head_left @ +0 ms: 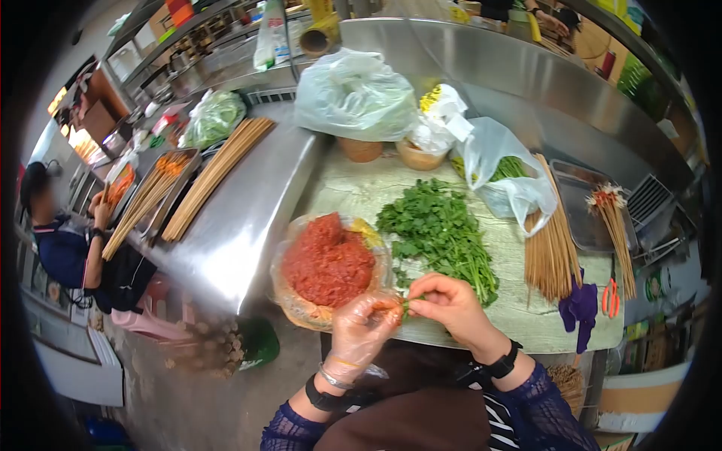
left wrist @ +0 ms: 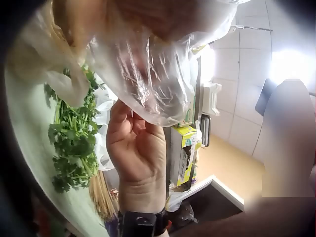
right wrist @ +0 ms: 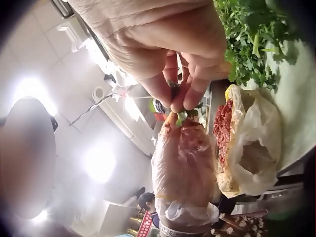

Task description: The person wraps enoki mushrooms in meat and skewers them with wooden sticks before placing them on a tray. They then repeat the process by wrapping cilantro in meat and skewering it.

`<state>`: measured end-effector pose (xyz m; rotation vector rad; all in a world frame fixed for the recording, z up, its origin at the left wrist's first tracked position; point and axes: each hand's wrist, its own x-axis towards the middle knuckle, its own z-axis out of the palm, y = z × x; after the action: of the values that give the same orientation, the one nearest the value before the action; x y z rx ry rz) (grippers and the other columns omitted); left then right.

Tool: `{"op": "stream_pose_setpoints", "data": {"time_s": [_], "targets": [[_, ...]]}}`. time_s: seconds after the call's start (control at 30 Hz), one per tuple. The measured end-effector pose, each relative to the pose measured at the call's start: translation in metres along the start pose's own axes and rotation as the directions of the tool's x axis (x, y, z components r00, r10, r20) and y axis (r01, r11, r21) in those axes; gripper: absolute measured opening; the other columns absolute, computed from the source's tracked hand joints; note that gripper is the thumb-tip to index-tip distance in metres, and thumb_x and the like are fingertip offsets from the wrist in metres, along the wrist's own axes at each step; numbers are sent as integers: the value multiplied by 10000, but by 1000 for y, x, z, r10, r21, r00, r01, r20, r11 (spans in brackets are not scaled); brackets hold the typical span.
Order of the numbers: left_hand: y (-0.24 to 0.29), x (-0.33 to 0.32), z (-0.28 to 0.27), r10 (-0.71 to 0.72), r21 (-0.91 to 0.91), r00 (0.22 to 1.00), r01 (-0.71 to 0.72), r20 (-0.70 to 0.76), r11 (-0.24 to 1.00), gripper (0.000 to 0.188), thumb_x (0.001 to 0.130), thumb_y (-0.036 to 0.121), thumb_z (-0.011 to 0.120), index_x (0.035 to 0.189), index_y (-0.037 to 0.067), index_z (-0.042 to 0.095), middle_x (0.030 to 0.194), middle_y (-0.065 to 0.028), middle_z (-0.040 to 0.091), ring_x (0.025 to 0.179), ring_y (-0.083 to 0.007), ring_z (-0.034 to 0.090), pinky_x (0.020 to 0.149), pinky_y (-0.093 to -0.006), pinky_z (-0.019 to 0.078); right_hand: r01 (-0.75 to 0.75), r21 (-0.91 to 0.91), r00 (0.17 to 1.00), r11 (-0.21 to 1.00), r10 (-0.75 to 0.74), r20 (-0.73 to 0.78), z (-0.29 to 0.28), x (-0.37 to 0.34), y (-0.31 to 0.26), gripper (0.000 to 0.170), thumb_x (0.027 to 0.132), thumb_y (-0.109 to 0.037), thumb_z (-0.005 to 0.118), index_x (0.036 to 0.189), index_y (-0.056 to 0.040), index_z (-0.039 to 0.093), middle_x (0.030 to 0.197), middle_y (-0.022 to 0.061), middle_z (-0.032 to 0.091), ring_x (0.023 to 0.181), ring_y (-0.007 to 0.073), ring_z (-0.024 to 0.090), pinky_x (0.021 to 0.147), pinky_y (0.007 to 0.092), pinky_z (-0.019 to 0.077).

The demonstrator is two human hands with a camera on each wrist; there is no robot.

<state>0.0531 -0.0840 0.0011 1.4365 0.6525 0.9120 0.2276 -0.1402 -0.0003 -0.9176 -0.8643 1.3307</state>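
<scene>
My left hand (head_left: 366,325), in a clear plastic glove smeared with red, has its fingers curled in front of the bowl of red minced meat (head_left: 328,261). Against its fingertips, my bare right hand (head_left: 453,310) pinches a small green herb sprig (right wrist: 181,117) between thumb and fingers. Whether the left fingers hold anything is hidden by the glove and the other hand. A heap of leafy green herbs (head_left: 436,233) lies on the pale green board (head_left: 323,177), just beyond the right hand. The meat bowl is lined with a plastic bag (right wrist: 261,148).
Bundles of wooden skewers (head_left: 547,252) lie right of the herbs, near orange scissors (head_left: 611,298) and a purple cloth (head_left: 577,310). Bagged containers (head_left: 359,149) stand at the back. Left, a metal counter (head_left: 252,195) holds more skewers; a person (head_left: 64,240) works beyond it.
</scene>
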Motion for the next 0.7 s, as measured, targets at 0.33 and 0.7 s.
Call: {"op": "stream_pose_setpoints", "data": {"time_s": [0.33, 0.7], "targets": [[15, 2, -62, 29, 246, 974, 28, -224, 969, 183, 805, -30, 662, 988, -30, 664, 1049, -132, 656, 965, -185, 609, 843, -291, 490, -71, -1, 983, 997, 70, -167, -26, -18, 31, 101, 825, 55, 641, 922, 63, 612, 928, 86, 596, 835, 182, 658, 768, 271, 550], [27, 40, -96, 334, 862, 938, -244, 94, 444, 164, 713, 3, 693, 868, 56, 690, 862, -97, 658, 819, -272, 632, 722, -335, 507, 49, -121, 983, 991, -70, -170, -45, -27, 67, 91, 801, 93, 634, 880, 53, 615, 918, 69, 570, 840, 146, 628, 778, 256, 521]]}}
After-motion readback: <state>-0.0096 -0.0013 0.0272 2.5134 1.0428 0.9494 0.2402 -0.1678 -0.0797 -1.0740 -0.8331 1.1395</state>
